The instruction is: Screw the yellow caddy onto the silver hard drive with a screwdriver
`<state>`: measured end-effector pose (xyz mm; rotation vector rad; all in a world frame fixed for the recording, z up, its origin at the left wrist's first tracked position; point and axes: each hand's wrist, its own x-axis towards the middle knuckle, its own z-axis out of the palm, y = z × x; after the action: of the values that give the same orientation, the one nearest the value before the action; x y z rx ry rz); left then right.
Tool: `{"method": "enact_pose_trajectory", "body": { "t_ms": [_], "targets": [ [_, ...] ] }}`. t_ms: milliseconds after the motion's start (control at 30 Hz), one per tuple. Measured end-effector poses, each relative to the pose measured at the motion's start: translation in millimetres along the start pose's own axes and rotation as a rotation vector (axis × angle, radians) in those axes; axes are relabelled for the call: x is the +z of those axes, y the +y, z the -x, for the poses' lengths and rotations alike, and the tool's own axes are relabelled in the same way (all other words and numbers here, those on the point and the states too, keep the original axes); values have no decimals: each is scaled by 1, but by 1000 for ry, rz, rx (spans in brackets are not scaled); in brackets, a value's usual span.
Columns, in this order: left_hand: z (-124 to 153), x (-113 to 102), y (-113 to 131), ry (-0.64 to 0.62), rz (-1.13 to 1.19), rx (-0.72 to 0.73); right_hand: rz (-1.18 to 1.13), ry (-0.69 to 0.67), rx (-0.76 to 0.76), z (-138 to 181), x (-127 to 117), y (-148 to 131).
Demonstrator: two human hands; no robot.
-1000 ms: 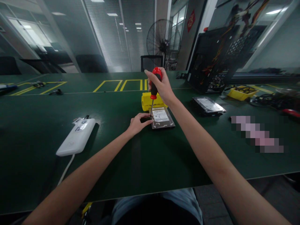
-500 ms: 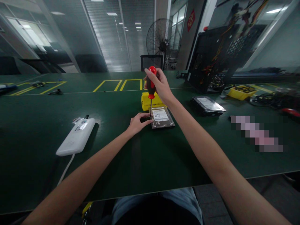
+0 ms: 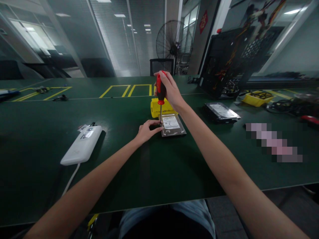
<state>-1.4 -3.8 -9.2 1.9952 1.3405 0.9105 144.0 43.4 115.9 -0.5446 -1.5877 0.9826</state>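
My right hand (image 3: 171, 88) is wrapped around the red and black handle of a screwdriver (image 3: 160, 89), held upright. Its shaft points down to the left edge of a small hard drive (image 3: 171, 125) lying label up on the table. My left hand (image 3: 147, 131) is at that same edge, thumb and forefinger on either side of the screwdriver's tip and touching the drive. The tip itself and whatever is under it are too small to make out. Right behind the drive lies a yellow cylindrical object (image 3: 156, 108), partly covered by my right hand and the drive.
A larger hard drive (image 3: 221, 112) lies to the right, near an open computer case (image 3: 221, 63) and a yellow tray (image 3: 256, 99). On the left rests a white power bank (image 3: 83, 144) with a cable. The green table's front edge (image 3: 159, 204) runs close to my body.
The screwdriver's handle has turned a little in my right hand, and the fingers have shifted around its top. My left hand and the small hard drive stay in place.
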Motion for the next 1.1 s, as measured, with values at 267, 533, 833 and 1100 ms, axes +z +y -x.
{"method": "enact_pose_trajectory", "body": {
  "t_ms": [267, 533, 833, 1100],
  "targets": [
    [0, 0, 2, -6, 6, 13, -34, 29, -20, 1, -2, 0],
    [0, 0, 3, 0, 15, -1, -26, 28, -17, -3, -4, 5],
    [0, 0, 1, -8, 15, -10, -79, -15, 39, 3, -3, -6],
    [0, 0, 0, 0, 14, 8, -1, 7, -1, 3, 0, -4]
  ]
}}
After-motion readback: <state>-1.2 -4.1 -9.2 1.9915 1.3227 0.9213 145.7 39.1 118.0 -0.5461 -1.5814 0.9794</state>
